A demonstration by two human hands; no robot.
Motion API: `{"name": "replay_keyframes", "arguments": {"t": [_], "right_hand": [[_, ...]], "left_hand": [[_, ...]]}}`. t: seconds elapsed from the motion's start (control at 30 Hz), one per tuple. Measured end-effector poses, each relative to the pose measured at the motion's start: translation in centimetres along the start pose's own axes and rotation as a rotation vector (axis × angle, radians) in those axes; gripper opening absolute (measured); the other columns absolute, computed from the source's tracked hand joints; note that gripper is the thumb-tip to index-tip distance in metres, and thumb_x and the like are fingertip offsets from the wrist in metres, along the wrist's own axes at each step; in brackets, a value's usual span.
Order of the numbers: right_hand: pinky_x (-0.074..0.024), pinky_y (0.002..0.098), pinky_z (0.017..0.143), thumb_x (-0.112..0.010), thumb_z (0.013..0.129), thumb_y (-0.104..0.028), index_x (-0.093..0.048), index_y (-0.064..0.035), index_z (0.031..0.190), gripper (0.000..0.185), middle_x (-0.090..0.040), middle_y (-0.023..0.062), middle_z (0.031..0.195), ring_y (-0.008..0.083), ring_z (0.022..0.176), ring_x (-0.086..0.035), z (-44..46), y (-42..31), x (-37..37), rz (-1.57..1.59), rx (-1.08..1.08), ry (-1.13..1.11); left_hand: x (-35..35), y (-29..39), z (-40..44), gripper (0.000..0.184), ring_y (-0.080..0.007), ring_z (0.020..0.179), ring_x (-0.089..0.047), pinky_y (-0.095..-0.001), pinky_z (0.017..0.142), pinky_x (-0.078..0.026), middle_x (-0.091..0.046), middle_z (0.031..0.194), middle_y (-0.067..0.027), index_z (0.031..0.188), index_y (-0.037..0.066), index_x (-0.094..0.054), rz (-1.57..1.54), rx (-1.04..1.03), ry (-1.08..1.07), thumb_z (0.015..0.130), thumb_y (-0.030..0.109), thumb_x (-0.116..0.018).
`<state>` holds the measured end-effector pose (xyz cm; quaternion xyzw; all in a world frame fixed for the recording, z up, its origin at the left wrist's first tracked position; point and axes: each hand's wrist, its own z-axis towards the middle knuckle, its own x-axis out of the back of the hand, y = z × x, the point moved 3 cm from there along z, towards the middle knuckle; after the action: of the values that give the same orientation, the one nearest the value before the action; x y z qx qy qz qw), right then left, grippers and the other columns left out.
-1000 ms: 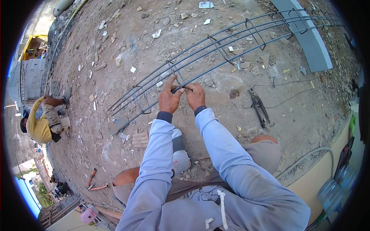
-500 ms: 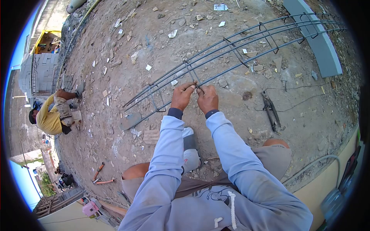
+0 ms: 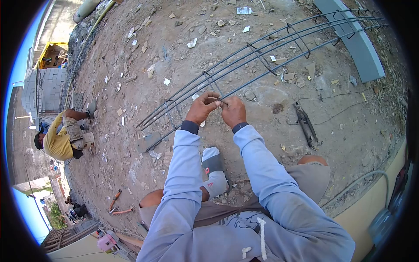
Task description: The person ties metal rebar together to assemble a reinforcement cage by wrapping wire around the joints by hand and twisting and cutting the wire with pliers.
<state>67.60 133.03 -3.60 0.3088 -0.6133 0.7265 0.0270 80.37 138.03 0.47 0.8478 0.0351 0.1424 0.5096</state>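
A long rebar cage [image 3: 257,56] of bars and bent stirrups runs from lower left to upper right over the dirt. My left hand [image 3: 201,108] is closed in a pinch at the near bar, where a stirrup meets it. Right beside it, my right hand [image 3: 233,110] has its fingers closed at the same joint. Whatever lies between the fingertips is too small to make out. A dark pair of pliers [image 3: 306,125] lies on the ground to the right, near a length of thin wire [image 3: 338,114].
A grey board [image 3: 353,41] lies beneath the cage's far end. Another person [image 3: 59,139] in a yellow top crouches at the left. A hammer [image 3: 115,201] rests at lower left. Grey blocks [image 3: 52,89] are stacked at the left. Stone chips dot the dirt.
The view has shifted, moving the scene rightward overall. My left hand's fingers have moved around the joint, and its fingertips now sit slightly apart from the stirrup. Both hands stay at the near bar.
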Motion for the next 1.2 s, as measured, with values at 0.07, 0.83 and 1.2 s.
{"name": "replay_keyframes", "arguments": {"t": [0.07, 0.83, 1.2], "right_hand": [[-0.0466, 0.0426, 0.07, -0.066, 0.075, -0.013, -0.069, -0.0045, 0.081, 0.011, -0.059, 0.0162, 0.078, 0.0339, 0.078, -0.058, 0.2, 0.2, 0.3, 0.013, 0.01, -0.023], [-0.05, 0.0425, 0.074, -0.063, 0.075, -0.02, -0.067, 0.0003, 0.078, 0.021, -0.063, 0.0227, 0.082, 0.0361, 0.081, -0.062, 0.1, -1.1, 0.2, -0.145, -0.257, -0.135], [-0.0508, 0.0429, 0.072, -0.061, 0.076, -0.018, -0.066, -0.001, 0.076, 0.018, -0.062, 0.0212, 0.083, 0.0357, 0.079, -0.062, -0.2, -0.7, 0.6, -0.137, -0.262, -0.145]], "left_hand": [[0.1, 0.0, 0.0, 0.048, -0.0208, 0.098, -0.059, -0.0325, 0.087, -0.044, -0.062, 0.1, -0.0132, 0.12, 0.0, -0.046, 0.029, 0.018, -0.019, 0.081, 0.015, -0.068], [-0.9, -1.6, 1.3, 0.034, -0.0222, 0.076, -0.062, -0.0322, 0.066, -0.047, -0.065, 0.086, -0.0103, 0.104, 0.0, -0.059, 0.325, 0.076, 0.085, 0.073, 0.014, -0.063], [1.7, -7.7, 6.9, 0.01, -0.015, 0.06, -0.06, -0.0289, 0.052, -0.048, -0.063, 0.069, -0.0085, 0.069, -0.001, -0.064, 0.115, 0.224, 0.057, 0.074, 0.004, -0.057]]}}
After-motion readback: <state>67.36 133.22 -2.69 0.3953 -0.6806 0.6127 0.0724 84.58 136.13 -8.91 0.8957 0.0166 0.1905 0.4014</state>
